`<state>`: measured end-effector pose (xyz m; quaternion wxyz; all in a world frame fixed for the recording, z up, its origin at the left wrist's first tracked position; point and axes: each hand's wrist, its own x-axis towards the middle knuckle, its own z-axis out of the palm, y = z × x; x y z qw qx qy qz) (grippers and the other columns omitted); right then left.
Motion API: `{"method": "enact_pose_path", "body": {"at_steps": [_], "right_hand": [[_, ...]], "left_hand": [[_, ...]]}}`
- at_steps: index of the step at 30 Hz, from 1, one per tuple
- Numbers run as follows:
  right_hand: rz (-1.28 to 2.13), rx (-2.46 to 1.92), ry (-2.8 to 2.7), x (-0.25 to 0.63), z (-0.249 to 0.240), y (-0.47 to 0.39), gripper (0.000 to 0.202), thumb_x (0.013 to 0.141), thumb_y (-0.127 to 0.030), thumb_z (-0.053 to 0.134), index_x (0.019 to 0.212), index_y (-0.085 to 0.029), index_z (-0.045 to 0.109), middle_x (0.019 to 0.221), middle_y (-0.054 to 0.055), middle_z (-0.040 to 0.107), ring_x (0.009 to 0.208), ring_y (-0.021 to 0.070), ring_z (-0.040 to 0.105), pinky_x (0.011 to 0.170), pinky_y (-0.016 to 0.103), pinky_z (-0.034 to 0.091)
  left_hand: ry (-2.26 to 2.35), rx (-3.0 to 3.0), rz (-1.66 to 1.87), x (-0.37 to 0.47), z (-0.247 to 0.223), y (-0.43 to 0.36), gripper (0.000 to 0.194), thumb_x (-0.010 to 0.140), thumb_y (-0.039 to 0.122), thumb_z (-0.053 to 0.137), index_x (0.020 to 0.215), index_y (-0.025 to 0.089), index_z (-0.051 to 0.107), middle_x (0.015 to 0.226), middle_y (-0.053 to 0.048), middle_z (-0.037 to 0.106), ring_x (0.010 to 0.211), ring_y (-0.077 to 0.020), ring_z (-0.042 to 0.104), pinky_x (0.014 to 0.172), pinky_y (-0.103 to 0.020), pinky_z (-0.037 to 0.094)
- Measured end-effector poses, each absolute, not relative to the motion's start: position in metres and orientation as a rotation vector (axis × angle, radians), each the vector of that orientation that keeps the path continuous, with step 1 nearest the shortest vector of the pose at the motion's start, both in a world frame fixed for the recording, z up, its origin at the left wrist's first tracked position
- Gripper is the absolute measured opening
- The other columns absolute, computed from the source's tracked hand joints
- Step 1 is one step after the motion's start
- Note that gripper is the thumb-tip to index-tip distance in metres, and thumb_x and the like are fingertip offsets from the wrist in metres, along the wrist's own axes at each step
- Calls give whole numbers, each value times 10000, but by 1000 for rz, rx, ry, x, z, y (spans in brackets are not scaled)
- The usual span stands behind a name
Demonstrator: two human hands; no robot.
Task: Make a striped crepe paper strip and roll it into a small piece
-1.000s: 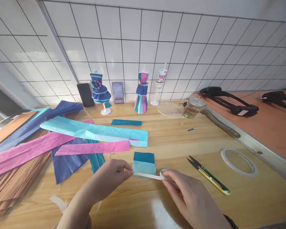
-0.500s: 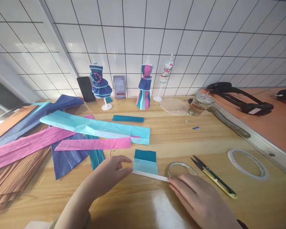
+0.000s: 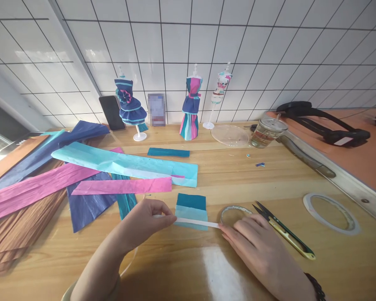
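Observation:
A narrow strip of white tape [image 3: 197,222] is stretched between my two hands. It crosses the lower part of a small two-tone piece of crepe paper [image 3: 191,201], dark teal above and light blue below. My left hand [image 3: 153,216] pinches the strip's left end at the paper's left edge. At the other end, the fingertips of my right hand [image 3: 253,242] are closed on the strip, just right of the paper. A thin tape roll [image 3: 230,209] lies against the right hand's fingers, partly hidden by them. Whether the strip touches the paper I cannot tell.
Thread snips [image 3: 285,232] and a second tape roll [image 3: 306,205] lie to the right. Pink [image 3: 122,186] and light blue paper strips [image 3: 90,156] spread leftward. Small dress forms [image 3: 192,104], a phone [image 3: 112,113] and a lidded cup [image 3: 266,133] stand at the back.
The tape strip has moved up from the paper's lower edge onto its light blue part. My left fingers have closed into a tighter pinch. The view has shifted slightly.

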<state>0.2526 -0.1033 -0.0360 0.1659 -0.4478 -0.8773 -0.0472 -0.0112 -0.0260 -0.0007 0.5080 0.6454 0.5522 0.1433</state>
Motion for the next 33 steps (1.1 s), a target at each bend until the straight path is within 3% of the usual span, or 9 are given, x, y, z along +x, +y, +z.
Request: {"method": "enact_pose_path", "body": {"at_steps": [8,19,33], "right_hand": [[-241,-1187,-2501,249,-22,-101,317,926,-130,307,951,-137,623,695,51,548,665,160,509,676,332,398],[-371,-1124,-2663,246,-22,-95,336,908,-97,293,944,-131,625,710,52,540,667,186,461,644,357,350],[-210,-1183,-2608,247,-25,-93,373,943,-140,246,941,-158,619,729,53,534,696,177,477,659,324,332]], "left_hand": [[1386,1511,325,-12,-9,-26,289,663,429,596,555,168,537,551,42,491,537,-116,424,523,-233,320],[1477,1604,205,-12,-30,-24,251,664,392,561,558,171,509,540,48,453,519,-110,390,523,-240,308],[1539,1653,140,-11,-31,-24,247,659,392,536,556,170,505,534,45,445,521,-116,399,510,-243,299]]}}
